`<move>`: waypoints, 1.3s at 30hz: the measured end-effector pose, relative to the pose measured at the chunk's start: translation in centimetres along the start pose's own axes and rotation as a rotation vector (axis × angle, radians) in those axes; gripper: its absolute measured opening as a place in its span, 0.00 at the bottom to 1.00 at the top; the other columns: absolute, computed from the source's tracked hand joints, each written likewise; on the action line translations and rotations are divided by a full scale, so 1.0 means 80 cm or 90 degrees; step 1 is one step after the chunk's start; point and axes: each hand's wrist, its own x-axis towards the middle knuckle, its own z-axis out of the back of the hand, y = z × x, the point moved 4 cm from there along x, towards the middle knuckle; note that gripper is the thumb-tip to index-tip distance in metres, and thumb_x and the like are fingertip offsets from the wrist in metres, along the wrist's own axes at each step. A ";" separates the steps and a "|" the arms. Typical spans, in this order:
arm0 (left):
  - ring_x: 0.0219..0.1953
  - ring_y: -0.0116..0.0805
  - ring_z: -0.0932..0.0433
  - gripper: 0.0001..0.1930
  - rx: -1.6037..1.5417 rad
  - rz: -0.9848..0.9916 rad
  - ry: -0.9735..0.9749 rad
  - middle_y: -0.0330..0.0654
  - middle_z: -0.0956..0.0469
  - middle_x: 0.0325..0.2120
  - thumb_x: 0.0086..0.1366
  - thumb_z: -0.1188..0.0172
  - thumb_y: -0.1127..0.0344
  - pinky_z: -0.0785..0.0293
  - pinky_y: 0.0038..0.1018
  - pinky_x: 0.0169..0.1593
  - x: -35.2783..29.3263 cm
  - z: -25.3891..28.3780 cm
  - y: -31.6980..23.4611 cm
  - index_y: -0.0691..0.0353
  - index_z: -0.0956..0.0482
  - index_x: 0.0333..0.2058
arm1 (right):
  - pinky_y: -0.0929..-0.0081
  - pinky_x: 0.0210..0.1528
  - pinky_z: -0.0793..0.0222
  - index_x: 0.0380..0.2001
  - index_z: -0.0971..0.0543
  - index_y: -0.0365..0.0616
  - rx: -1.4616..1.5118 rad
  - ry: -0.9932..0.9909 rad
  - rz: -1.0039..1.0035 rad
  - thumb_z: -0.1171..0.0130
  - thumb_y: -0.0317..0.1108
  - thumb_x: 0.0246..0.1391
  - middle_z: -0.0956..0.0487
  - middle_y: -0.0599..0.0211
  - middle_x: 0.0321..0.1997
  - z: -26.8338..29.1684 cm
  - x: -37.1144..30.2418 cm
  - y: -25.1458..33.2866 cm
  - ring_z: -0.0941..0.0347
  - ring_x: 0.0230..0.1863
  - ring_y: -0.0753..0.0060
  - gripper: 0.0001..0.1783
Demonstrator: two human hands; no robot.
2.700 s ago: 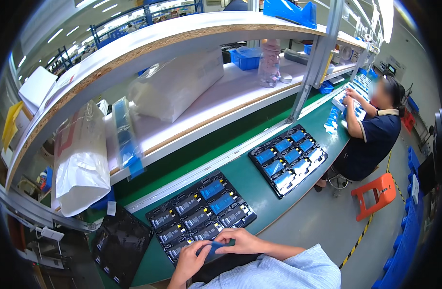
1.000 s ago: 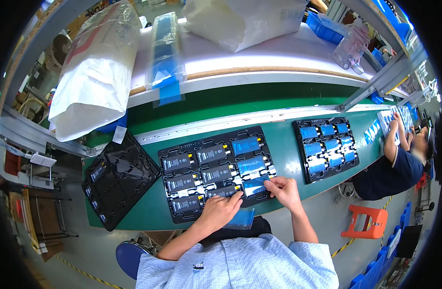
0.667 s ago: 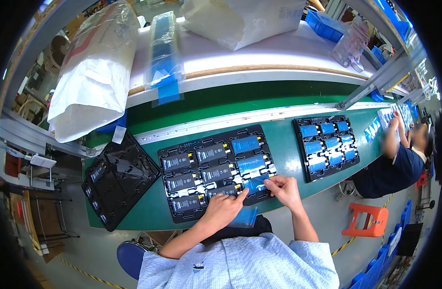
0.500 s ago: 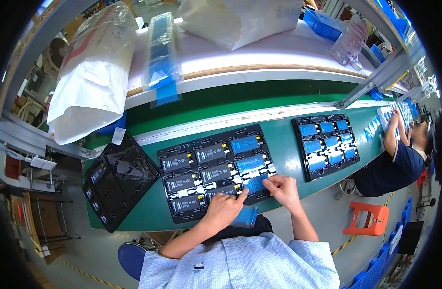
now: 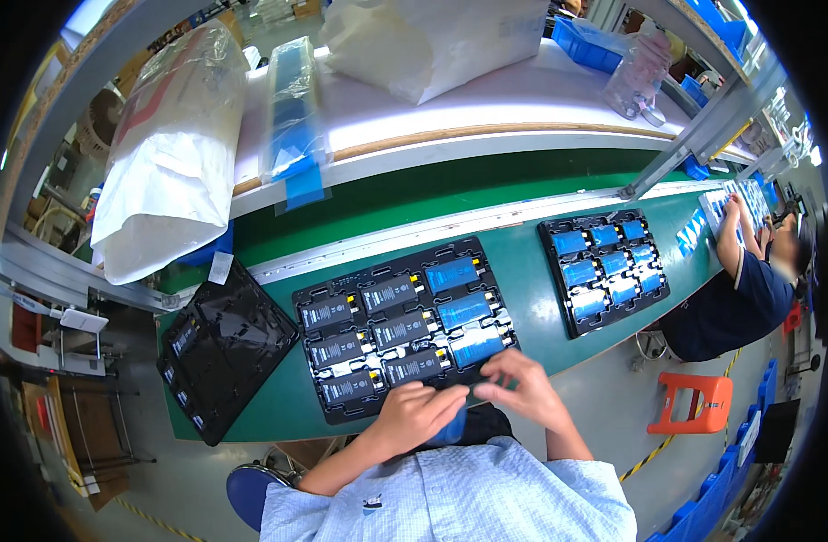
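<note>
The head view puts your left hand [image 5: 421, 417] and right hand [image 5: 524, 390] close together over the near edge of the desk [image 5: 525, 294]. Your left fingers appear closed on a blue film [image 5: 448, 432] hanging below them; your right fingers are curled beside the left fingertips, and you cannot tell whether they pinch anything.

Just beyond is the black tray [image 5: 340, 283] with nine flat batteries [image 5: 400, 328] in three columns. The right-hand column wears blue covering; the other six show dark faces. Your hands hide part of the tray's near right corner.

To your left, another black tray [image 5: 233, 366] lies askew, just beside the first. To your right sits a tray of blue-covered batteries [image 5: 604, 266], and farther on a co-worker [image 5: 734, 298]. Over the back runs a shelf [image 5: 369, 113], with a white bag [image 5: 166, 199] jutting past its edge. An orange stool [image 5: 710, 396] stands on the floor.
</note>
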 end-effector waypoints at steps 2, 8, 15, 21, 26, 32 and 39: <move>0.14 0.30 0.29 0.10 -0.052 -0.033 -0.033 0.37 0.25 0.14 0.55 0.34 0.72 0.37 0.26 0.21 -0.008 0.019 -0.017 0.62 0.18 0.37 | 0.75 0.40 0.28 0.49 0.25 0.37 0.079 0.134 -0.036 0.28 0.38 0.45 0.21 0.60 0.43 -0.015 -0.018 -0.007 0.24 0.42 0.70 0.29; 0.16 0.31 0.28 0.10 -0.008 0.052 -0.126 0.37 0.24 0.17 0.55 0.34 0.71 0.37 0.28 0.22 -0.033 0.043 -0.015 0.63 0.18 0.37 | 0.79 0.35 0.30 0.42 0.23 0.35 0.478 0.276 -0.245 0.32 0.37 0.52 0.21 0.68 0.32 -0.074 -0.057 -0.030 0.26 0.31 0.79 0.19; 0.64 0.51 0.43 0.33 0.176 0.179 0.100 0.55 0.45 0.63 0.60 0.39 0.55 0.60 0.55 0.65 -0.042 0.072 -0.021 0.60 0.37 0.61 | 0.78 0.29 0.32 0.31 0.18 0.38 0.114 0.133 -0.020 0.33 0.32 0.51 0.20 0.68 0.27 -0.077 -0.015 0.032 0.27 0.25 0.78 0.08; 0.33 0.44 0.20 0.10 -0.087 0.276 0.089 0.47 0.21 0.29 0.61 0.40 0.65 0.25 0.36 0.42 -0.066 0.057 -0.003 0.62 0.21 0.40 | 0.76 0.32 0.28 0.32 0.18 0.35 0.157 0.111 0.073 0.33 0.30 0.49 0.19 0.63 0.30 -0.084 0.000 0.056 0.23 0.30 0.73 0.09; 0.24 0.34 0.22 0.14 -0.114 0.419 0.134 0.41 0.22 0.22 0.57 0.33 0.58 0.27 0.31 0.29 -0.077 0.067 0.008 0.64 0.21 0.29 | 0.77 0.34 0.29 0.34 0.18 0.37 0.206 0.177 -0.008 0.36 0.30 0.53 0.19 0.63 0.32 -0.091 -0.003 0.040 0.24 0.32 0.73 0.08; 0.26 0.26 0.24 0.14 -0.277 0.413 0.205 0.39 0.22 0.26 0.56 0.31 0.59 0.30 0.25 0.29 -0.084 0.093 0.016 0.65 0.20 0.31 | 0.76 0.35 0.30 0.32 0.20 0.35 0.158 0.096 0.048 0.37 0.29 0.54 0.21 0.63 0.31 -0.057 0.006 0.061 0.25 0.32 0.72 0.07; 0.32 0.30 0.25 0.11 -0.325 0.265 0.033 0.40 0.21 0.28 0.50 0.28 0.72 0.31 0.26 0.38 -0.092 0.115 0.036 0.65 0.24 0.18 | 0.76 0.33 0.30 0.29 0.20 0.33 0.112 0.031 0.060 0.36 0.28 0.52 0.21 0.62 0.28 -0.030 0.005 0.075 0.25 0.29 0.72 0.07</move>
